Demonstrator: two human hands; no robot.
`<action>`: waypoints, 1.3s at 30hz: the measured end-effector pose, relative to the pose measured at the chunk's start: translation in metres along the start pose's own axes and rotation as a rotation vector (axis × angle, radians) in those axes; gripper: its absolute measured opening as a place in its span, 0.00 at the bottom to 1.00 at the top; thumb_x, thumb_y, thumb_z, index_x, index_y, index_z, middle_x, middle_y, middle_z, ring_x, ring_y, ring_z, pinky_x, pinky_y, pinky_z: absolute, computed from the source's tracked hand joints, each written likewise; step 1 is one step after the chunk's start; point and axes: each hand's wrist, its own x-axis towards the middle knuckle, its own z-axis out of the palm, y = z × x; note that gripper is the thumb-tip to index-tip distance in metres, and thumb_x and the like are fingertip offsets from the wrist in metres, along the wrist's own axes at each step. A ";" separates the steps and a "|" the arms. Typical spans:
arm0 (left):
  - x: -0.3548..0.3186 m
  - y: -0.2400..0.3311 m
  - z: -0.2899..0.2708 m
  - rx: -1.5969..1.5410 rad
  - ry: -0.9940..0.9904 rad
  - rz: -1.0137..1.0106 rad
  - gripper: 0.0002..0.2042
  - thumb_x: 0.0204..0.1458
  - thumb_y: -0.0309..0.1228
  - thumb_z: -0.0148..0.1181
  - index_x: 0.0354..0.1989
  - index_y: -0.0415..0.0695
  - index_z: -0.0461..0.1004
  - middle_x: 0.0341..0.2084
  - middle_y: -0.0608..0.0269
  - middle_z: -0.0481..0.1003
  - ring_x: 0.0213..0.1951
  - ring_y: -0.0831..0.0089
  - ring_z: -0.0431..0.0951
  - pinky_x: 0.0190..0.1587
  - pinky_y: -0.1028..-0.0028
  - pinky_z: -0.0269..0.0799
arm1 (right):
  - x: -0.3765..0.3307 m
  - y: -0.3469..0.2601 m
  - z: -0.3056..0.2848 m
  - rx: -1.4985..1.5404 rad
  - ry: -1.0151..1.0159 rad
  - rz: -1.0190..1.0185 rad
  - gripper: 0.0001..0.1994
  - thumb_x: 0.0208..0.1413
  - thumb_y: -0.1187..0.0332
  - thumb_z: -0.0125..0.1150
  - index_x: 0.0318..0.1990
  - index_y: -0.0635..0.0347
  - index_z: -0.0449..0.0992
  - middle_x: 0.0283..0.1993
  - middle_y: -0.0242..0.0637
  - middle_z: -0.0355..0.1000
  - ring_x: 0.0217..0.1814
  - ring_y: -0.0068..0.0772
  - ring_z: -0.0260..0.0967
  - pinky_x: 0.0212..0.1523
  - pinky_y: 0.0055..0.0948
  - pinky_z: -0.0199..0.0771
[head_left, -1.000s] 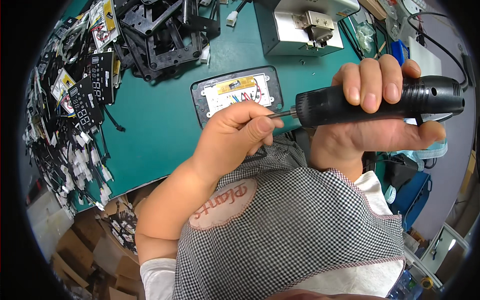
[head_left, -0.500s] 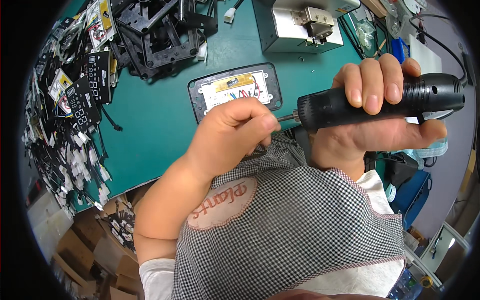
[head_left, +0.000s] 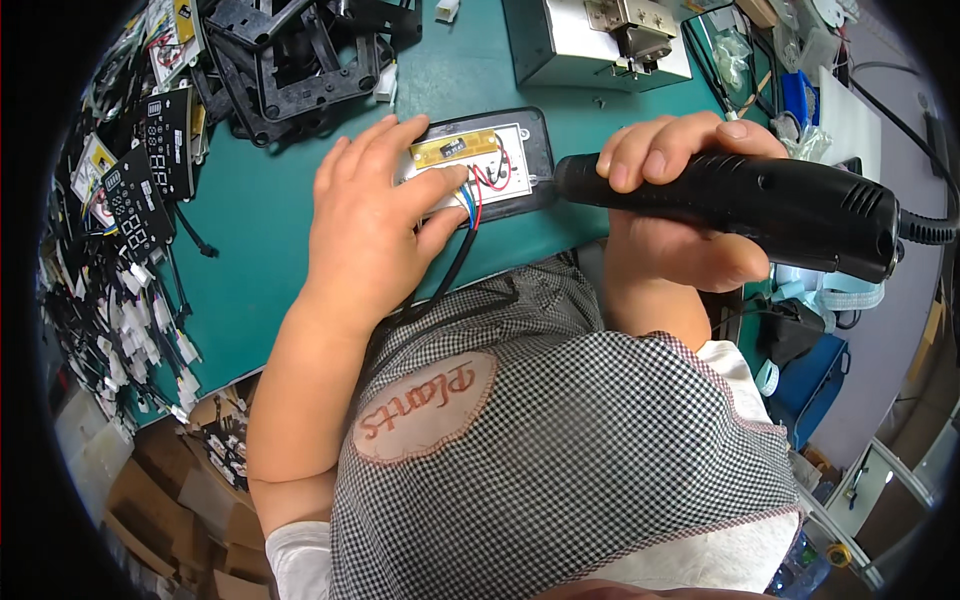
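Note:
My left hand (head_left: 375, 215) lies flat on a black-framed panel (head_left: 500, 165) with a white circuit board and coloured wires, fingers spread over its left part on the green table (head_left: 250, 220). My right hand (head_left: 680, 215) is closed around a black electric screwdriver (head_left: 760, 205), held level, its tip close to the panel's right edge. A black cable runs from the panel down toward my checked apron.
A metal box-shaped machine (head_left: 595, 45) stands at the back. Black plastic frames (head_left: 300, 50) and several display boards with wires (head_left: 140, 190) are heaped at the left. Cardboard boxes (head_left: 190, 490) sit below the table's edge. Blue items (head_left: 810, 370) are at the right.
My left hand has left the screwdriver's tip and moved forward onto the panel. The screwdriver has dropped lower and nearer to the panel.

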 end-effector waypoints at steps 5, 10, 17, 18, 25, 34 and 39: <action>-0.001 -0.002 0.001 -0.021 0.002 -0.004 0.18 0.36 0.32 0.71 0.40 0.53 0.79 0.53 0.56 0.71 0.57 0.53 0.68 0.60 0.51 0.59 | 0.005 -0.001 -0.002 -0.094 -0.116 -0.044 0.44 0.45 0.28 0.52 0.54 0.61 0.60 0.29 0.40 0.67 0.21 0.33 0.67 0.22 0.33 0.73; -0.001 -0.002 0.001 -0.024 0.005 -0.010 0.17 0.36 0.32 0.71 0.39 0.52 0.79 0.53 0.56 0.71 0.56 0.53 0.68 0.60 0.52 0.59 | 0.009 0.002 -0.004 -0.092 -0.128 -0.041 0.43 0.46 0.29 0.54 0.53 0.62 0.60 0.29 0.41 0.67 0.21 0.32 0.67 0.21 0.32 0.73; 0.001 -0.006 0.003 -0.079 0.008 -0.007 0.17 0.35 0.31 0.71 0.38 0.52 0.79 0.53 0.55 0.71 0.56 0.53 0.69 0.59 0.52 0.60 | 0.003 0.016 -0.007 0.004 -0.246 0.001 0.43 0.45 0.31 0.57 0.54 0.64 0.60 0.30 0.42 0.68 0.22 0.33 0.68 0.22 0.32 0.73; 0.001 -0.006 0.003 -0.081 0.015 -0.006 0.17 0.35 0.31 0.71 0.38 0.52 0.79 0.53 0.55 0.71 0.56 0.53 0.69 0.59 0.52 0.60 | 0.002 0.015 -0.007 0.008 -0.240 -0.003 0.43 0.45 0.31 0.57 0.54 0.64 0.60 0.30 0.42 0.68 0.22 0.33 0.68 0.23 0.33 0.73; 0.001 -0.005 0.003 -0.074 0.011 -0.012 0.17 0.35 0.31 0.71 0.38 0.52 0.79 0.53 0.55 0.71 0.56 0.53 0.69 0.59 0.54 0.61 | 0.014 -0.003 -0.011 0.045 -0.143 -0.014 0.44 0.47 0.29 0.53 0.55 0.63 0.62 0.31 0.41 0.67 0.24 0.33 0.68 0.24 0.33 0.72; 0.008 0.003 -0.012 -0.223 0.058 0.007 0.20 0.37 0.26 0.69 0.44 0.46 0.78 0.48 0.56 0.74 0.51 0.57 0.71 0.55 0.61 0.65 | 0.026 -0.028 -0.007 0.235 0.023 0.050 0.38 0.45 0.34 0.60 0.51 0.60 0.70 0.32 0.36 0.69 0.26 0.32 0.69 0.28 0.32 0.72; 0.013 0.034 -0.019 -0.933 -0.190 -0.280 0.13 0.48 0.23 0.64 0.43 0.39 0.76 0.32 0.64 0.77 0.31 0.78 0.73 0.36 0.77 0.71 | 0.031 -0.040 0.006 0.359 0.049 0.098 0.35 0.43 0.41 0.65 0.50 0.63 0.70 0.33 0.36 0.70 0.27 0.31 0.69 0.30 0.32 0.70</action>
